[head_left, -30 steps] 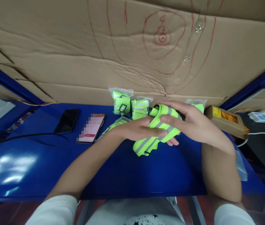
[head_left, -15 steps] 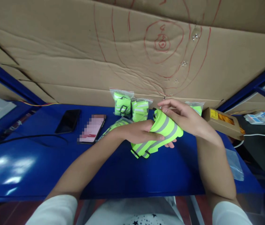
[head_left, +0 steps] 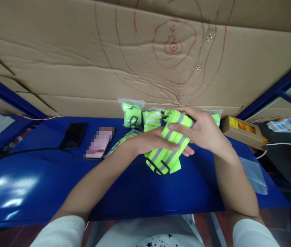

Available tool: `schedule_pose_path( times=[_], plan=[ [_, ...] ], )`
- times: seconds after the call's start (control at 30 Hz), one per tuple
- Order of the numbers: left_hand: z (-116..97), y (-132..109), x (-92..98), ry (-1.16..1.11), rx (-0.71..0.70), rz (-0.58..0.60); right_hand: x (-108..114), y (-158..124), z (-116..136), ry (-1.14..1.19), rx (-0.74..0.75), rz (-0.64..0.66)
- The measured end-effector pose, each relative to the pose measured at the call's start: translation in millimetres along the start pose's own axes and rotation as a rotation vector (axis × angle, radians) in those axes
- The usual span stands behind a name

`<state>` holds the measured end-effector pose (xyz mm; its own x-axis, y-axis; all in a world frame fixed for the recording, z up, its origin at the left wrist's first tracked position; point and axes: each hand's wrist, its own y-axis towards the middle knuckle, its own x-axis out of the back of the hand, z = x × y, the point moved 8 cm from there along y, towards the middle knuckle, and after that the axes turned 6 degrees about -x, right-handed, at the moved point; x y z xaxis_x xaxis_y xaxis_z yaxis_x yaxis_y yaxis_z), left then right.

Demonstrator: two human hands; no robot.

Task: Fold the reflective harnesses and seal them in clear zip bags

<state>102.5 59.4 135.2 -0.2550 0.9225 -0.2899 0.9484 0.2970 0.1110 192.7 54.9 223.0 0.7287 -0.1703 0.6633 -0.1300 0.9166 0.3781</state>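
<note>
A neon-yellow reflective strap (head_left: 174, 136) with grey stripes is folded between my two hands above the blue table. My left hand (head_left: 152, 141) grips it from the left, thumb across the front and fingertips showing behind on the right. My right hand (head_left: 202, 127) closes over its upper right part, with the thumb lying on the front. Black buckle loops (head_left: 158, 165) hang at the strap's lower end. Just behind stand bagged straps (head_left: 132, 115) and another bagged bundle (head_left: 152, 119). A further clear bag of straps (head_left: 124, 139) lies partly hidden behind my left forearm.
On the blue table (head_left: 124, 192) lie a black phone (head_left: 73, 134) and a phone with a lit screen (head_left: 99, 143) at left. At right are an open cardboard box (head_left: 243, 132) and a clear plastic bag (head_left: 254, 175). A cardboard wall (head_left: 70, 51) rises behind.
My right hand has shifted forward over the strap, its thumb now across the front. The strap's upper end has turned, and its lower end with the buckles has swung slightly right.
</note>
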Motion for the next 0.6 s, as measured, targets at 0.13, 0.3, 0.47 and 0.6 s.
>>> schedule_pose_path(
  times=[0.13, 0.3, 0.47, 0.6],
  plan=[
    [-4, -3, 4.8, 0.139, -0.02, -0.032, 0, 3, -18, 0.227, -0.124, 0.071],
    [-8, -8, 7.5, 0.276, 0.016, 0.007, 2, 4, -26, 0.335, -0.222, -0.028],
    [-1, -8, 16.8, 0.282, 0.1, -0.024, 8, 0, -21, 0.254, -0.221, -0.105],
    [-2, -8, 14.5, 0.288, 0.116, -0.025, -3, 4, -35, 0.334, -0.267, -0.022]
  ],
)
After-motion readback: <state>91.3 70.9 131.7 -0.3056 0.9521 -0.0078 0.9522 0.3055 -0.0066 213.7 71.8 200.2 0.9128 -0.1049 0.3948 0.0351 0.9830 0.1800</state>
